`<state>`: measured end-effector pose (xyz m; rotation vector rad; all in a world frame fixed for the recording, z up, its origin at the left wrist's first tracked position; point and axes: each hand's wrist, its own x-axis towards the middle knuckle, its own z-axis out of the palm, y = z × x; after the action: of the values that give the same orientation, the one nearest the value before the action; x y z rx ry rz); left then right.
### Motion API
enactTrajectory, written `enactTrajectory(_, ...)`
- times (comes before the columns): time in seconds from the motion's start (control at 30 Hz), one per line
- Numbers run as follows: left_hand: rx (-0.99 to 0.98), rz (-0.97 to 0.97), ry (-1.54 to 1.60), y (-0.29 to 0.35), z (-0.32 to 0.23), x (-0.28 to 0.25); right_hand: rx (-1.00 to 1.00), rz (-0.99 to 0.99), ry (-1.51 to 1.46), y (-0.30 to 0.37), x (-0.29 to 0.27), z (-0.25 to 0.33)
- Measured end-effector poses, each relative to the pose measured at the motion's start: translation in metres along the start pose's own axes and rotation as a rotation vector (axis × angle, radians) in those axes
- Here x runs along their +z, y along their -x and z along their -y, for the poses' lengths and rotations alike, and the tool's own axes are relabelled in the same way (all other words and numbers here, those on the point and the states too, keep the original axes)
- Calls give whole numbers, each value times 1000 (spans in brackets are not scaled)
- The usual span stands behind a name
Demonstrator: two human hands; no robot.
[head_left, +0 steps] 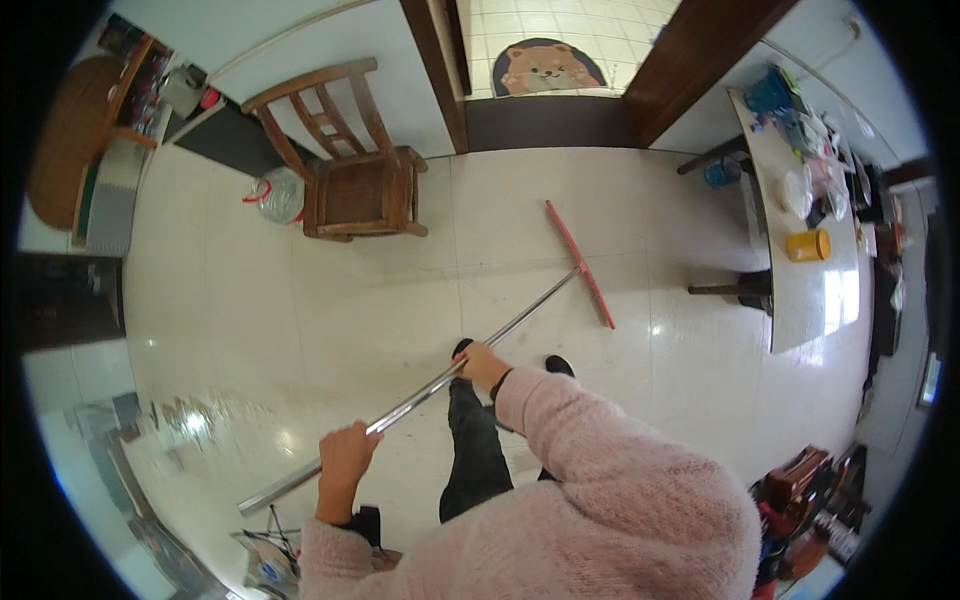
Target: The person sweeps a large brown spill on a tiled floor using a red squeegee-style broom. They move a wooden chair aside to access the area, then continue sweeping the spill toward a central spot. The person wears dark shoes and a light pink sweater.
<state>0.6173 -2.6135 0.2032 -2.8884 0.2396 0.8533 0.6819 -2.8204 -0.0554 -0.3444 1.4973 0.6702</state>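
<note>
red squeegee blade [581, 265], slvr pole [415, 400], lt-pink swtr [620, 490], brn chair [350, 198]

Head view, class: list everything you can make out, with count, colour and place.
floor squeegee: 1, red and silver, centre
wooden chair: 1, brown, upper left
plastic jug: 1, clear, beside chair
kettle: 1, silver, upper left
doormat: 1, dark and tan, top centre
table: 1, pale, right
jar: 1, yellow, on table
assorted clutter: uncountable, mixed, table and lower right
tiled floor: 1, pale, centre
left hand: 1, pink sleeve, gripping near squeegee's left end
right hand: 1, pink sleeve, gripping squeegee's middle
trousers: 1 pair, dark, lower centre
shoes: 2, black, below centre
</note>
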Motion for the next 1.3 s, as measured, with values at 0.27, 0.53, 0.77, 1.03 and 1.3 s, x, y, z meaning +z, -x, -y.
enactTrajectory(0.27, -274, 276, 719, 73, -135, 179, -378, -66, 699, -72, -79, 23)
enactTrajectory(0.53, -413, 162, 1124, -46, -283, 282, -354, -165, 786, -186, -72, 161)
enactTrajectory(0.77, -511, 330, 1143, 126, -283, 404, -541, -40, 2892, -231, -236, 9)
enactTrajectory(1.03, -542, 420, 905, 306, -216, 439, -458, 36, 1733, -173, -320, -170)
enactTrajectory(1.3, -455, 164, 894, 105, -228, 392, -613, -42, 992, -195, -201, -13)
